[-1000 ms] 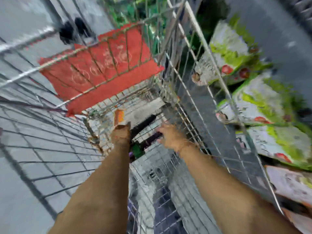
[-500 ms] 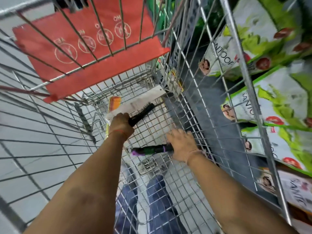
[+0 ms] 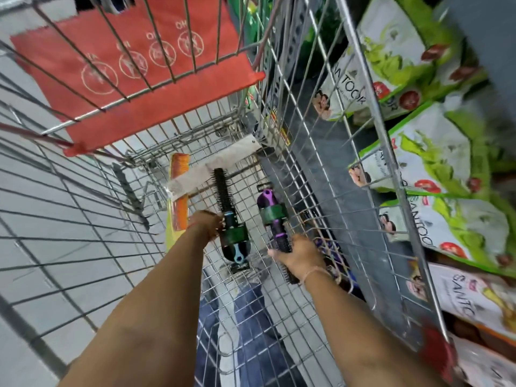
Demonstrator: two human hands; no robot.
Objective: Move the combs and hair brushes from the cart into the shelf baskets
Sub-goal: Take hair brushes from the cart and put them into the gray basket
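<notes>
Both my arms reach down into a wire shopping cart [image 3: 301, 152]. My left hand [image 3: 206, 223] grips a round black hair brush with a blue handle [image 3: 227, 208], bristles pointing away from me, a green band around its handle. My right hand [image 3: 298, 256] holds a purple-handled round brush [image 3: 272, 212] by its bristle end, handle pointing away. On the cart floor lie an orange comb [image 3: 178, 191] in yellow packaging and a flat white package [image 3: 215, 169] across it. No shelf basket is in view.
The cart's red child-seat flap [image 3: 134, 68] hangs over the far end. A shelf to the right holds green-and-white shampoo sachet packs [image 3: 435, 152] close against the cart's side. Grey floor tiles [image 3: 55, 219] show through the left wires. My jeans are visible under the cart.
Both brushes have been lifted and turned from lying crosswise to pointing away from me. My right hand moved right and closed on the purple brush; the view tilted closer into the cart.
</notes>
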